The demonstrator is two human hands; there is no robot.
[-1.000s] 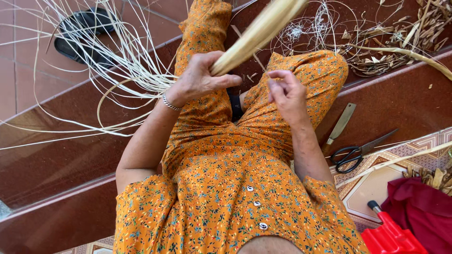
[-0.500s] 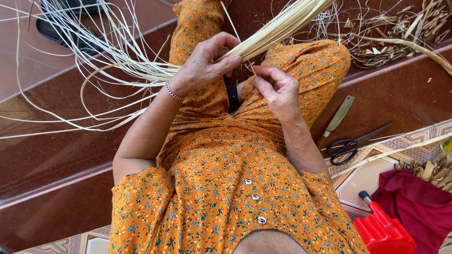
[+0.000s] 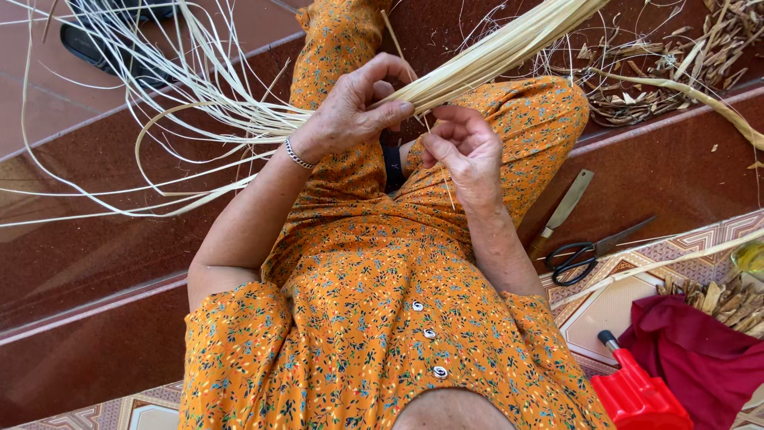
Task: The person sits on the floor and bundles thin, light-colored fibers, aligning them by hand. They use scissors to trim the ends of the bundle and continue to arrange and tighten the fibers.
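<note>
Left hand closed around a bundle of pale fibre strips, fingers wrapped over it above the lap; loose ends fan out leftward over the red steps. Right hand just beside, thumb and forefinger pinched together on one thin strip. Scissors and a knife lie on the step to the right.
</note>
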